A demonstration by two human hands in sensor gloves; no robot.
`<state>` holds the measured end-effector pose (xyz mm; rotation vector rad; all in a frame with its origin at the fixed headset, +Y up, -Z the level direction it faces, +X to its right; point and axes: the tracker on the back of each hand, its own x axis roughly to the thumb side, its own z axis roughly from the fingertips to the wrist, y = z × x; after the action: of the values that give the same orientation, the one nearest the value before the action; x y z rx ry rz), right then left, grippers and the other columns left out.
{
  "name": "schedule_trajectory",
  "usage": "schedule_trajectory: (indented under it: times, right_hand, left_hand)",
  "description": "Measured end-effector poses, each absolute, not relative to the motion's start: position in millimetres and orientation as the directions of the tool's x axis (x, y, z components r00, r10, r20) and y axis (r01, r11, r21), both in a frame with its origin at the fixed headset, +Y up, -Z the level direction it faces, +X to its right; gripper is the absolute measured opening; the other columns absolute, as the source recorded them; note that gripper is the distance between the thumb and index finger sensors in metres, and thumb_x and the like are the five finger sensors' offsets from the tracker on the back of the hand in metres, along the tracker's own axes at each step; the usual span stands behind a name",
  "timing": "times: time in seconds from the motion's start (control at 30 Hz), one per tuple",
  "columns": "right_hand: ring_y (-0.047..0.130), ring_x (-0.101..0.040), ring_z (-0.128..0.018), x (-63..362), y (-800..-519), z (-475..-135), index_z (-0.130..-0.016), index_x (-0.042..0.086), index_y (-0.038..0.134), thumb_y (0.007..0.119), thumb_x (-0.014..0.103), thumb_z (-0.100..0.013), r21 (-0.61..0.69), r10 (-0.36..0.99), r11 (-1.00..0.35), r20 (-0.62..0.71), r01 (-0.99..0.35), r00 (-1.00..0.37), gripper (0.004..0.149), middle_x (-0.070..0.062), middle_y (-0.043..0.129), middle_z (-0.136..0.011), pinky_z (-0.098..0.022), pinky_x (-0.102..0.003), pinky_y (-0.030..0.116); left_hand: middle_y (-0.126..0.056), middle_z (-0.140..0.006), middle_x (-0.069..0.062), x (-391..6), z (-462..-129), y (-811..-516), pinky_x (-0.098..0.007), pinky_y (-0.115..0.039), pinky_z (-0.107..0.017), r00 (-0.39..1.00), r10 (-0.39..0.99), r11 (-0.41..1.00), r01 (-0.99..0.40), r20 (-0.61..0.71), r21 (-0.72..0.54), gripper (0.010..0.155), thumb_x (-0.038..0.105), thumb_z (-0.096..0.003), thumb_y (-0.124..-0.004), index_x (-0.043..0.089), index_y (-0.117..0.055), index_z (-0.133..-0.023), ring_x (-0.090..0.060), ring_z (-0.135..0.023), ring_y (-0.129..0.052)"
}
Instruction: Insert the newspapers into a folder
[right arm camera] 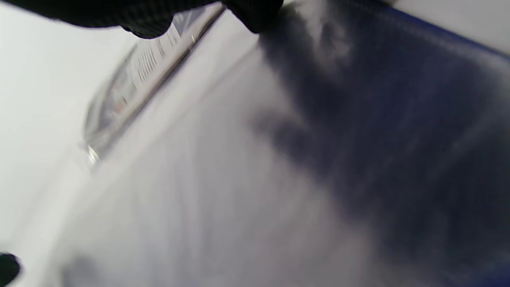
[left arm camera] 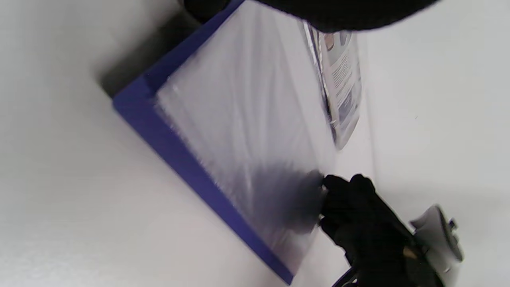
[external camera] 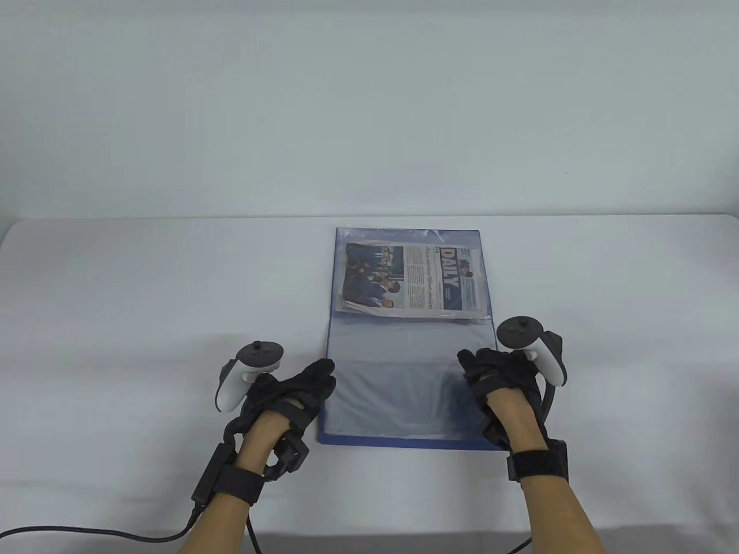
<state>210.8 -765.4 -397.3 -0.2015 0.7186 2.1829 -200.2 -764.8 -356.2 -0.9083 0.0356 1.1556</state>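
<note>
A blue folder (external camera: 328,398) with a clear plastic sleeve lies open-side up at the table's middle; it also shows in the left wrist view (left arm camera: 175,147). A folded newspaper (external camera: 410,280) headed "DAILY" sits inside the sleeve's far half, and its edge shows in the left wrist view (left arm camera: 344,79) and the right wrist view (right arm camera: 131,79). My left hand (external camera: 314,381) touches the folder's left edge with curled fingers. My right hand (external camera: 479,369) rests its fingers on the sleeve at the folder's right edge, also seen in the left wrist view (left arm camera: 350,207). Whether either hand grips is hidden.
The white table (external camera: 144,300) stretches to both sides of the folder and ends at a white wall behind. Glove cables (external camera: 86,534) trail off the near edge at the left.
</note>
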Motion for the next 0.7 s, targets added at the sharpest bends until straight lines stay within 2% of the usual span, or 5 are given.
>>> schedule_trajectory:
  times: [0.2,0.43,0.57,0.63,0.7]
  right_hand:
    - [0.041,-0.060,-0.083,224.4,-762.2,-388.9,-0.100,-0.011,0.061,0.061,0.046,-0.061,0.353,0.760,-0.255,-0.502,-0.900,-0.412,0.069,-0.041,0.041,-0.094,-0.059,-0.071,0.033]
    - [0.074,-0.052,-0.066,235.3,-766.6,-381.7,-0.098,-0.007,0.068,0.059,0.048,-0.061,0.527,0.770,0.127,-0.586,-0.840,-0.252,0.067,-0.035,0.069,-0.079,-0.051,-0.066,0.058]
    - [0.080,-0.050,-0.062,237.8,-762.4,-384.0,-0.095,-0.012,0.068,0.058,0.049,-0.061,0.471,0.826,0.207,-0.553,-0.857,-0.104,0.071,-0.033,0.076,-0.075,-0.049,-0.065,0.063]
    - [0.077,-0.051,-0.067,237.2,-762.0,-386.6,-0.099,-0.012,0.061,0.057,0.049,-0.062,0.427,0.861,0.192,-0.505,-0.884,-0.057,0.072,-0.032,0.073,-0.079,-0.052,-0.065,0.060]
    - [0.069,-0.054,-0.074,234.7,-764.5,-388.5,-0.103,-0.013,0.049,0.056,0.049,-0.062,0.397,0.886,0.213,-0.464,-0.893,0.005,0.074,-0.034,0.065,-0.086,-0.055,-0.067,0.054]
  left_hand:
    - [-0.076,-0.096,-0.018,-234.3,-359.7,-764.8,-0.061,-0.052,-0.074,0.329,0.769,-0.091,-0.793,-0.548,-0.603,0.065,0.051,-0.0614,-0.054,0.023,-0.045,-0.120,-0.047,-0.094,-0.061]
    - [-0.115,-0.052,-0.004,-267.2,-352.8,-759.5,-0.048,-0.093,-0.048,-0.012,0.761,-0.393,-0.804,-0.649,-0.446,0.067,0.049,-0.0630,-0.058,-0.001,-0.068,-0.105,-0.032,-0.056,-0.109]
    - [-0.108,-0.073,-0.005,-268.8,-352.3,-770.4,-0.049,-0.086,-0.062,-0.340,0.689,-0.619,-0.735,-0.641,-0.276,0.067,0.049,-0.0633,-0.055,-0.001,-0.061,-0.107,-0.033,-0.076,-0.101]
    - [-0.087,-0.100,-0.010,-266.7,-359.0,-776.8,-0.055,-0.062,-0.078,-0.383,0.735,-0.607,-0.740,-0.560,-0.289,0.069,0.046,-0.0634,-0.054,0.006,-0.035,-0.115,-0.040,-0.099,-0.074]
    - [-0.068,-0.112,-0.012,-267.7,-360.6,-780.5,-0.057,-0.051,-0.081,-0.309,0.803,-0.485,-0.835,-0.509,-0.258,0.076,0.047,-0.0630,-0.053,0.011,-0.011,-0.115,-0.041,-0.105,-0.061]
